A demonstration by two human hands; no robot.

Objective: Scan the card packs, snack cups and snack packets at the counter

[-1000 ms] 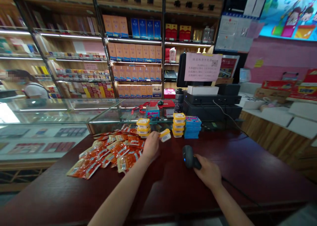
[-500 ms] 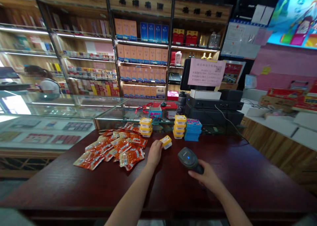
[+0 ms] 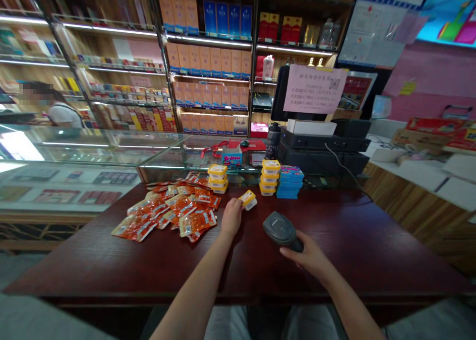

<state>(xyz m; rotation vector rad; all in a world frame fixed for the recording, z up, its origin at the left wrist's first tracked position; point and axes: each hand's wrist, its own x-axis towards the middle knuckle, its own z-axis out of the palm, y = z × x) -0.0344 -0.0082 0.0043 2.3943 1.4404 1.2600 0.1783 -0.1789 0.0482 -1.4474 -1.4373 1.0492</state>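
My left hand (image 3: 232, 217) is closed on a small plastic tub with a yellow lid (image 3: 248, 200), which is tilted toward me just above or on the table. A dark handheld barcode scanner (image 3: 279, 229) is gripped in my right hand (image 3: 307, 253), its head pointing left toward the tub. Behind the held tub are two stacks of similar tubs, a left stack (image 3: 217, 178) and a right stack (image 3: 269, 177). Blue packs (image 3: 290, 182) are piled against the right stack. To the left of my left hand lies a heap of orange snack packets (image 3: 178, 208).
The dark wooden table (image 3: 148, 265) meets a glass display counter (image 3: 163, 162). On the glass stand a black bottle (image 3: 273, 140), a small colourful box (image 3: 232, 156) and a monitor with a pink paper sign (image 3: 314, 89). A person (image 3: 61, 109) is at the far left, before the shelves.
The view has tipped downward, so everything sits higher in the picture. Both hands keep their holds; the scanner has shifted slightly left, and its blue light no longer shows.
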